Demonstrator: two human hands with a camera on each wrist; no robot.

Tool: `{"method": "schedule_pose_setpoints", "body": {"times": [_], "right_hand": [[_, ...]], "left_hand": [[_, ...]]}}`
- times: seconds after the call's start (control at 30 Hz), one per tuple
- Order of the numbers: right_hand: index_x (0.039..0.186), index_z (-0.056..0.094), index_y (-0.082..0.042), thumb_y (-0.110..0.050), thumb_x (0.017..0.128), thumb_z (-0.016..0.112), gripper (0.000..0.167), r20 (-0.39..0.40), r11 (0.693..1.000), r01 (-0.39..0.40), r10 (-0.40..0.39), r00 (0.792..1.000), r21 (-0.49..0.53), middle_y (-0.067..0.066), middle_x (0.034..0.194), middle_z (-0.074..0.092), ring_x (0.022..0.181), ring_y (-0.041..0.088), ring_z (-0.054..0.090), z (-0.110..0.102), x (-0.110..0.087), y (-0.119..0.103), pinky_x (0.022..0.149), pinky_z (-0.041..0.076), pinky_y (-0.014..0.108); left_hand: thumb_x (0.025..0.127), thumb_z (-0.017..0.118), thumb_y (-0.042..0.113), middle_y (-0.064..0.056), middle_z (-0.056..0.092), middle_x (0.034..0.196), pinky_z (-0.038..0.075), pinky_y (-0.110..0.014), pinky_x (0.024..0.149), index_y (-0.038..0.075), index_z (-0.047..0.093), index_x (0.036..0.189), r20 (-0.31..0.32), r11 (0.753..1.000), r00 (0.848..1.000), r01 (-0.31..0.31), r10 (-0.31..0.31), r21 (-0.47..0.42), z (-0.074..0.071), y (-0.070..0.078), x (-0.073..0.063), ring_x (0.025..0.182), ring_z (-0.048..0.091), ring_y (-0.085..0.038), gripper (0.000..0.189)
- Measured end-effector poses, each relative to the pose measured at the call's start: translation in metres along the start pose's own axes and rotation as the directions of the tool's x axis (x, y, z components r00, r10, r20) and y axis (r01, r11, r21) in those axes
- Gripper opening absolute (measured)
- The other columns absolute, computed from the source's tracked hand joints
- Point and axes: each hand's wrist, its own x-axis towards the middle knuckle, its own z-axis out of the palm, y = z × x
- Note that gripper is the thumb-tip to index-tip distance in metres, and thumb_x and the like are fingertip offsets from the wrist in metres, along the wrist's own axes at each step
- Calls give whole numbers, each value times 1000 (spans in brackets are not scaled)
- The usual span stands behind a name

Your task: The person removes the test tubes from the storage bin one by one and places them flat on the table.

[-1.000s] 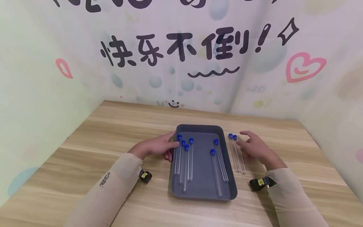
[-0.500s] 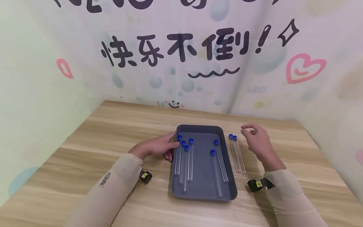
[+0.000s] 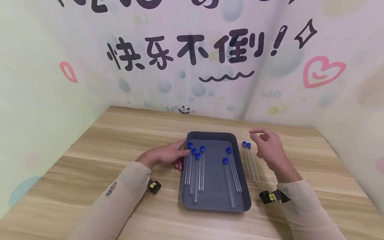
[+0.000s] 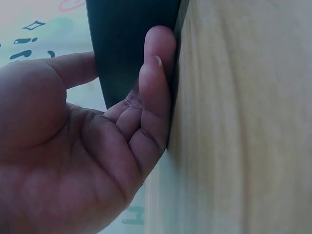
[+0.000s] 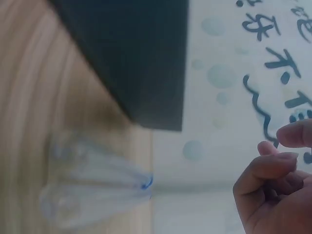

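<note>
My left hand (image 3: 171, 154) grips the left side of a dark grey tray (image 3: 213, 203), its thumb over the rim. In the left wrist view its fingers (image 4: 153, 92) bend against the tray's outer wall, low by the table. Several clear test tubes with blue caps lie in the tray: a left group (image 3: 201, 173) and a right pair (image 3: 230, 185). Outside the right wall, two more capped test tubes (image 3: 251, 163) lie side by side on the table. My right hand (image 3: 270, 148) hovers beside their capped ends, holding nothing, with index finger and thumb slightly apart and the other fingers curled.
A wood-grain table (image 3: 144, 213) carries everything. Behind it hangs a pale printed cloth (image 3: 168, 96) with black lettering. Small black wrist cameras sit on the left sleeve (image 3: 129, 186) and right sleeve (image 3: 306, 206). The tray's raised walls stand between its tubes and the loose pair.
My right hand has lifted off the two tubes outside the tray, then shifted slightly left over their capped ends. My left hand and the tray have stayed put.
</note>
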Motion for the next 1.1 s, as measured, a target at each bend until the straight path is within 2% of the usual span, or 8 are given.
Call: {"method": "schedule_pose_setpoints", "body": {"times": [0.2, 0.37, 0.53, 0.73, 0.87, 1.1], "right_hand": [[128, 56, -6, -29, 103, 54, 34, 56, 993, 6, -12, 998, 114, -3, 73, 44, 52, 7, 38, 9, -7, -16, 51, 46, 28], [126, 55, -5, -32, 104, 55, 35, 105, 989, 8, -24, 994, 149, 0, 77, 46, 54, 9, 40, 15, -12, -23, 49, 47, 29], [123, 56, -2, -35, 104, 54, 38, 137, 987, 22, -44, 990, 158, 2, 77, 48, 58, 10, 49, 22, -15, -26, 50, 54, 33], [125, 54, 1, -34, 105, 51, 40, 165, 982, 21, -53, 985, 189, 7, 85, 49, 65, 11, 55, 27, -19, -28, 60, 62, 41], [128, 52, 2, -34, 106, 50, 42, 201, 984, 10, -46, 978, 179, 10, 93, 49, 69, 12, 56, 30, -21, -29, 67, 63, 42], [132, 52, 0, -30, 106, 51, 39, 289, 991, 13, -52, 956, 134, 24, 108, 52, 81, 22, 61, 36, -23, -25, 70, 63, 44]], "left_hand": [[108, 44, 29, -15, 71, 85, 60, -35, 65, 24, 1, 162, 6, 1000, 1000, -9, 9, 10, -1, 0, 1, 66, 69, -23, 69], [108, 44, 29, -15, 71, 82, 60, -35, 65, 24, 2, 162, 3, 1000, 1000, -5, 5, 7, 0, -1, 1, 65, 69, -23, 69], [108, 44, 29, -15, 71, 83, 60, -35, 65, 24, 2, 162, 4, 1000, 1000, -6, 6, 8, -1, 0, 1, 65, 69, -23, 69], [108, 44, 29, -14, 71, 84, 60, -36, 65, 26, 3, 162, 0, 1000, 1000, 0, 0, 11, 0, 0, 1, 66, 69, -24, 68], [108, 44, 29, -14, 71, 84, 60, -36, 65, 26, 3, 162, 0, 1000, 1000, 1, -1, 13, 0, 0, 1, 66, 69, -25, 68], [108, 45, 29, -15, 70, 84, 60, -36, 65, 26, 5, 162, -3, 1000, 1000, 0, 0, 0, 1, -1, 1, 66, 69, -25, 67]]}}
